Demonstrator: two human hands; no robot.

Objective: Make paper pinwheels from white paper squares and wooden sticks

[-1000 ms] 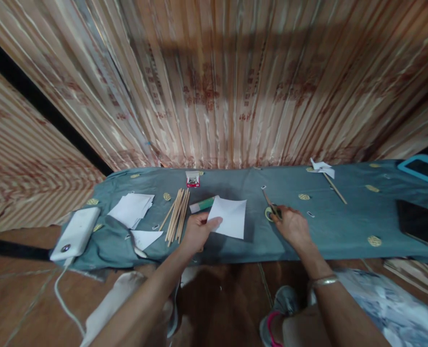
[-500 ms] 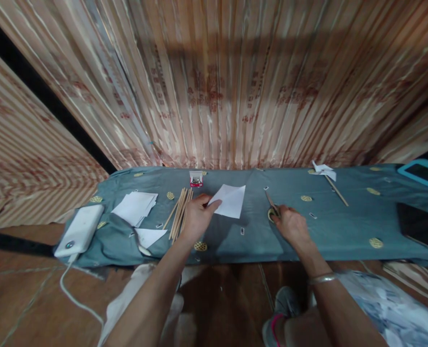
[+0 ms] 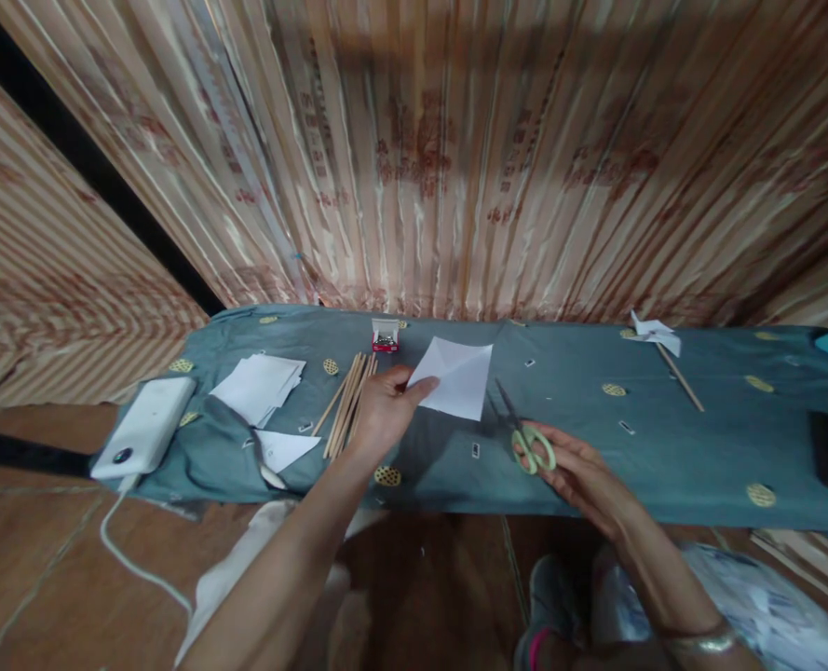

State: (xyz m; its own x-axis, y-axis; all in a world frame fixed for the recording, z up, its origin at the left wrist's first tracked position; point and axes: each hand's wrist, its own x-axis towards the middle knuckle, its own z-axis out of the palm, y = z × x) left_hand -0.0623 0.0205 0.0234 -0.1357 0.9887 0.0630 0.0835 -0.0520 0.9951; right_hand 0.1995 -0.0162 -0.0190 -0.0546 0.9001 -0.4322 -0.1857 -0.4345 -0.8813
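Observation:
My left hand (image 3: 382, 410) pinches the left corner of a white square of paper (image 3: 459, 377), holding it just above the blue-grey cloth (image 3: 595, 447). My right hand (image 3: 581, 471) has its fingers through the pale green handles of a pair of scissors (image 3: 522, 433), whose dark blades point up and left toward the paper. A bundle of thin wooden sticks (image 3: 347, 401) lies just left of my left hand.
A stack of white paper squares (image 3: 260, 387), a folded white scrap (image 3: 284, 449) and a white power bank with cable (image 3: 144, 438) lie at the left. A small red box (image 3: 386, 337) sits at the back. A paper pinwheel on a stick (image 3: 661, 345) lies right.
My left hand carried the paper up and away from me. My right hand lifted the scissors off the cloth and drew them toward me.

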